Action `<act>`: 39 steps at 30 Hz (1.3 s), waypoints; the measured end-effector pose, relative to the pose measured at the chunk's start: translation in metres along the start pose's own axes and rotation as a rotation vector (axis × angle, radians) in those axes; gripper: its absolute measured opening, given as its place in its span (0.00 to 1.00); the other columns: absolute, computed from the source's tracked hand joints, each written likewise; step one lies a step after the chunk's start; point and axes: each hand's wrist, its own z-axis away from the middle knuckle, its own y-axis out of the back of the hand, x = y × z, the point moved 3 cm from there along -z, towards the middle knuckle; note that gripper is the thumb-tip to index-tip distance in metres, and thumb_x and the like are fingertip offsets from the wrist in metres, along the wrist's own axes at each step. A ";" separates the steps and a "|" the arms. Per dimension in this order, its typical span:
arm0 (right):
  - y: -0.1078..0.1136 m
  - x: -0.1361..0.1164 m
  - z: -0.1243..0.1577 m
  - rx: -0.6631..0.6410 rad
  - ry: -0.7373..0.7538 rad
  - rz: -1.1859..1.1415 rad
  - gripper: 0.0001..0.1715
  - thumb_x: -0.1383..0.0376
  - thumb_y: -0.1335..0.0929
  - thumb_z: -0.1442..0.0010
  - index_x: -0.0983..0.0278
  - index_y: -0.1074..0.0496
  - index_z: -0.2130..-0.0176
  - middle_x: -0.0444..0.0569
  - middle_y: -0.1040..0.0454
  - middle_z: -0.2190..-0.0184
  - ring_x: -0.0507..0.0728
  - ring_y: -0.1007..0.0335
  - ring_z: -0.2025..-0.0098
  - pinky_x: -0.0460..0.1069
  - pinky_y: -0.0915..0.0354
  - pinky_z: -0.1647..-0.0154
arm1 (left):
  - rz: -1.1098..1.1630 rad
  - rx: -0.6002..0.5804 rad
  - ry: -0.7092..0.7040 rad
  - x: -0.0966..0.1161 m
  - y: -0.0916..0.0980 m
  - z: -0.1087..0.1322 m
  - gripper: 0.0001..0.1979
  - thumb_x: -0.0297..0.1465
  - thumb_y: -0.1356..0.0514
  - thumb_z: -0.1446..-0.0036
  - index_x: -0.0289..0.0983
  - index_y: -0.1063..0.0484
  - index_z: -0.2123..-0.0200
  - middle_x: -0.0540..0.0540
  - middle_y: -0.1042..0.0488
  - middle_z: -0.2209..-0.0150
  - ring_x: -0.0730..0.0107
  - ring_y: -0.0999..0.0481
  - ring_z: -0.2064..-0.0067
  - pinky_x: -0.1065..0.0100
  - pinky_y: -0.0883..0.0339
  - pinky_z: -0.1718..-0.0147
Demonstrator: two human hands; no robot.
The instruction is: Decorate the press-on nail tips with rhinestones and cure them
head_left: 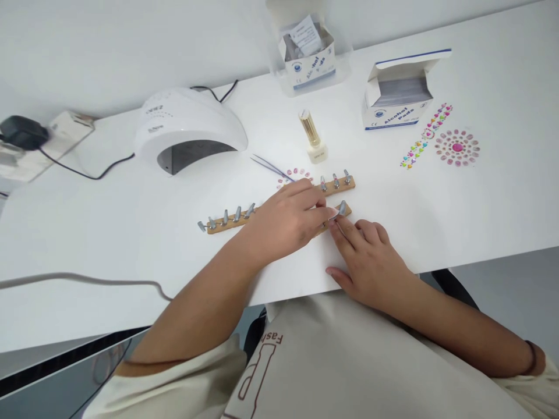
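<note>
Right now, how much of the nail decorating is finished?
Hard to tell what's done: the grey nail tips on the near wooden strip look plain. In hand: the left hand and right hand meet at one tip. Left: the gem stickers look mostly unused.

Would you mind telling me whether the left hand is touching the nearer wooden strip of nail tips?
Touching. The head view shows the left hand lying across the nearer wooden strip, covering its middle with no gap.

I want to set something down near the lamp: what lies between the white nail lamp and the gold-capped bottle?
In the head view, only the tweezers lie there, on the white table between the nail lamp and the bottle; the remainder is bare tabletop.
</note>
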 end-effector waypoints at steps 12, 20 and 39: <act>0.001 0.001 -0.012 -0.060 -0.043 0.012 0.35 0.54 0.41 0.36 0.74 0.41 0.39 0.58 0.35 0.41 0.64 0.47 0.55 0.58 0.48 0.55 | -0.020 0.002 -0.009 0.004 0.000 0.002 0.06 0.26 0.44 0.38 0.35 0.27 0.62 0.45 0.24 0.68 0.68 0.31 0.65 0.65 0.30 0.64; 0.001 0.001 -0.012 -0.061 -0.043 -0.003 0.36 0.54 0.40 0.36 0.74 0.42 0.38 0.58 0.35 0.41 0.64 0.47 0.55 0.58 0.48 0.55 | -0.054 -0.004 -0.025 0.004 0.001 0.002 0.06 0.25 0.45 0.37 0.36 0.27 0.61 0.45 0.24 0.68 0.68 0.30 0.64 0.66 0.30 0.64; -0.001 0.002 -0.011 -0.067 -0.035 0.007 0.38 0.53 0.42 0.35 0.74 0.46 0.35 0.59 0.39 0.37 0.65 0.47 0.52 0.59 0.49 0.54 | -0.073 -0.012 -0.013 -0.006 0.000 0.005 0.04 0.26 0.42 0.40 0.36 0.27 0.63 0.44 0.26 0.69 0.67 0.32 0.67 0.64 0.32 0.67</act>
